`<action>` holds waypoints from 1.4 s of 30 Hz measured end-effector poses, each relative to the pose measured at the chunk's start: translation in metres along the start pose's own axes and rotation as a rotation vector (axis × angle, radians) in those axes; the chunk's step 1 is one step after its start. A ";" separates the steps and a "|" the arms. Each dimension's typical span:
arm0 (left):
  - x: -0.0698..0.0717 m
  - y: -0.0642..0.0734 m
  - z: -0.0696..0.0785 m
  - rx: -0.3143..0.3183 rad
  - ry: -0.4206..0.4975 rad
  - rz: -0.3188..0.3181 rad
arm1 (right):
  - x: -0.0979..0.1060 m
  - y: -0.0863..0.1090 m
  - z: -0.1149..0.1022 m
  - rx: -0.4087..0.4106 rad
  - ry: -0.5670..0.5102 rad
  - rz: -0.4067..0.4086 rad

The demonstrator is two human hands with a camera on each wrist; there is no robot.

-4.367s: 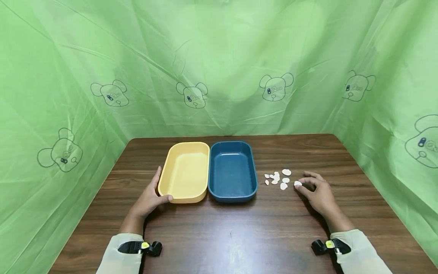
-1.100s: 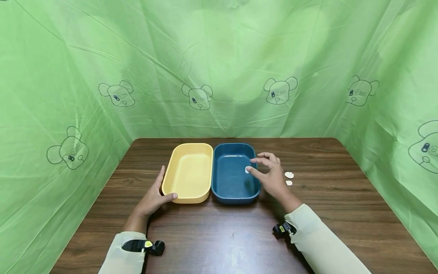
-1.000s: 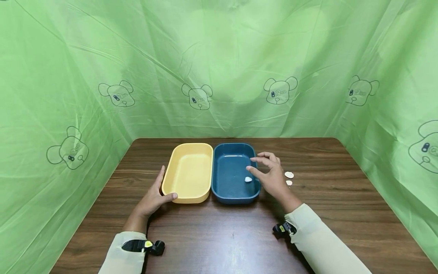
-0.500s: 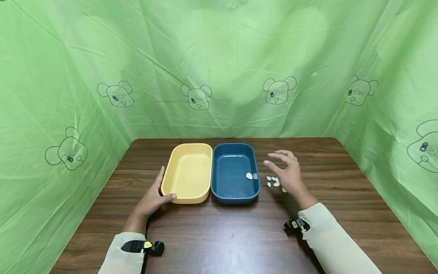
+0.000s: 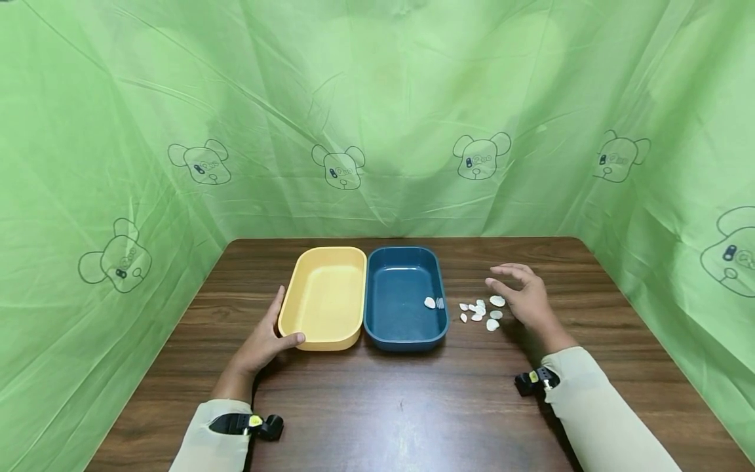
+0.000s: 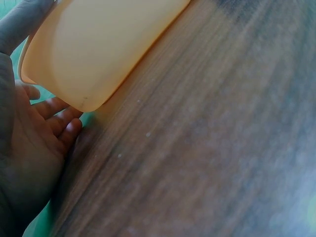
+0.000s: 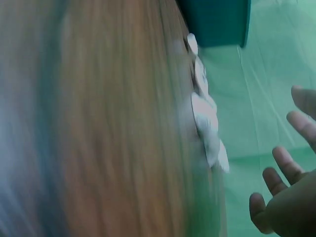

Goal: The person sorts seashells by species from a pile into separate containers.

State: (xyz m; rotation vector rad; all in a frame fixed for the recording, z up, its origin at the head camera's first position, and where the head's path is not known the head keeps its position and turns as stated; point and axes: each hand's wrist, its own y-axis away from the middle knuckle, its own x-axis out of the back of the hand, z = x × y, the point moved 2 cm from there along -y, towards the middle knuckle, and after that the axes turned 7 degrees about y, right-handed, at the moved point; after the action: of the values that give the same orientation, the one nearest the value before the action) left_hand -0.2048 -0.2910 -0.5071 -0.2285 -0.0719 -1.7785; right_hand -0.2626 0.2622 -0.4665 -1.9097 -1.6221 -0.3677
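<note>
My left hand [image 5: 259, 344] holds the near left corner of a yellow tray [image 5: 323, 345], thumb at the front rim and fingers along its left side. In the left wrist view the fingers [image 6: 61, 121] show behind the tray's corner. A blue tray [image 5: 404, 345] stands against its right side, with one white shell [image 5: 429, 302] lying near the right wall inside. My right hand [image 5: 527, 301] is over the table at the right, thumb and fingers apart, holding nothing. Just left of it lie several loose white shells [image 5: 492, 324], also seen as a row of shells [image 7: 205, 113] in the right wrist view.
The trays stand on a brown wood-grain table [image 5: 354, 406]. A green cloth [image 5: 401, 196] with printed bear heads hangs behind and on both sides of it. Each wrist wears a black strap with a small camera [image 5: 271, 427].
My right hand carried a white shell from the right to the blue tray, let it drop inside, then moved back right over the loose shells. The left hand stayed at the yellow tray.
</note>
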 end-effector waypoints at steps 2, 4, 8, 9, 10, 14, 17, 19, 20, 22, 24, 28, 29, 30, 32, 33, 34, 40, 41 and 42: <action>0.000 0.000 0.000 0.002 -0.003 0.002 | 0.004 -0.002 0.007 -0.001 0.007 -0.019; 0.000 0.000 0.001 0.001 -0.004 0.002 | 0.008 -0.003 0.013 -0.003 -0.002 -0.028; 0.000 0.000 0.000 -0.006 0.005 0.000 | 0.013 -0.004 0.026 -0.004 -0.027 -0.020; 0.000 -0.001 0.000 -0.008 0.005 0.000 | 0.014 -0.004 0.029 -0.003 -0.033 -0.017; 0.000 -0.001 -0.001 -0.010 0.006 -0.001 | 0.015 -0.004 0.032 -0.001 -0.034 -0.015; 0.000 -0.002 -0.001 -0.018 0.012 -0.004 | 0.017 -0.005 0.042 -0.015 -0.043 -0.038; 0.000 -0.001 -0.002 -0.016 0.010 -0.006 | 0.017 -0.003 0.048 -0.043 -0.062 -0.068; 0.000 -0.001 -0.001 -0.013 0.004 -0.006 | 0.017 -0.001 0.051 -0.056 -0.064 -0.088; 0.001 -0.001 -0.001 -0.011 -0.003 -0.003 | 0.017 -0.001 0.053 -0.060 -0.060 -0.100; 0.001 0.000 0.000 -0.010 -0.008 0.003 | 0.016 0.000 0.054 -0.076 -0.053 -0.140; 0.001 0.000 0.000 -0.011 -0.006 0.003 | 0.017 0.000 0.055 -0.088 -0.043 -0.184; 0.000 -0.001 0.000 -0.014 0.002 -0.001 | 0.019 0.002 0.056 -0.071 0.025 -0.262; 0.000 0.000 0.001 -0.015 0.005 -0.002 | 0.019 0.001 0.056 -0.053 0.042 -0.282; 0.000 0.000 0.001 -0.017 0.005 -0.002 | 0.019 0.001 0.056 -0.033 0.063 -0.302; 0.000 0.000 0.000 -0.019 0.007 -0.001 | 0.018 0.001 0.056 0.006 0.090 -0.340; -0.001 0.000 0.000 -0.020 0.009 -0.002 | 0.018 0.000 0.057 0.022 0.098 -0.355; -0.001 0.000 0.000 -0.021 0.009 -0.001 | 0.018 0.000 0.057 0.033 0.104 -0.370; -0.001 0.001 0.000 -0.008 -0.016 0.005 | 0.013 0.002 0.057 0.061 0.157 -0.387; -0.001 0.000 0.000 -0.005 -0.018 0.006 | 0.012 0.002 0.057 0.064 0.165 -0.385; 0.000 0.000 0.000 -0.002 -0.018 0.005 | 0.012 0.003 0.057 0.066 0.170 -0.384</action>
State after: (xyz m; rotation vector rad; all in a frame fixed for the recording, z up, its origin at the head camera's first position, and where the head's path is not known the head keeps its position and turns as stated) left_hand -0.2047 -0.2907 -0.5072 -0.2457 -0.0823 -1.7713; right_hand -0.2669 0.3053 -0.5051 -1.4700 -1.8556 -0.6060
